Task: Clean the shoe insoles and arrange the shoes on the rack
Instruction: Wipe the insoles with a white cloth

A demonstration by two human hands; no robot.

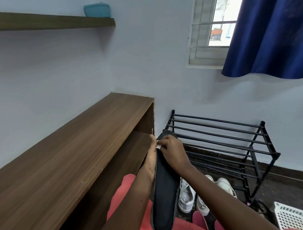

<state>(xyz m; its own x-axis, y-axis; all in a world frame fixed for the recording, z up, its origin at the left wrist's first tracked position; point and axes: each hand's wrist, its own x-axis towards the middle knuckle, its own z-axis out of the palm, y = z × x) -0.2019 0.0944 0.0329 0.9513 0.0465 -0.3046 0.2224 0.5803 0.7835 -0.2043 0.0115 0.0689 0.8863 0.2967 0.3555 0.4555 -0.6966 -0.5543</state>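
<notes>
Head view looks down on a black insole [165,197] held up in front of the person's lap, just left of the black metal rack [217,134], with its toe end pointing up and overlapping the rack's near left corner. The left hand [151,158] lies flat along the insole's left edge, fingers straight and supporting it. The right hand [173,152] has its fingers curled, pinching a small white wipe [158,146] against the insole near the toe end.

The rack stands on a dark floor [280,187] against a pale wall, and its bars are bare. Left of the rack runs a long wooden cabinet [79,144] with an open shelf below its top. High above and left of the rack, a wall shelf [47,22] carries a teal box [97,10]. Above the rack is a window [211,28], partly covered by a blue curtain [268,33].

In front of the rack, white sneakers [186,196] sit on the floor, partly hidden by the insole and the right forearm. Pink shoes [199,218] lie nearer the person than the sneakers. A white basket [294,218] sits near the rack's right leg.

The insole is long, dark and matte, with a thin grey edge, and it bends slightly along its length.
</notes>
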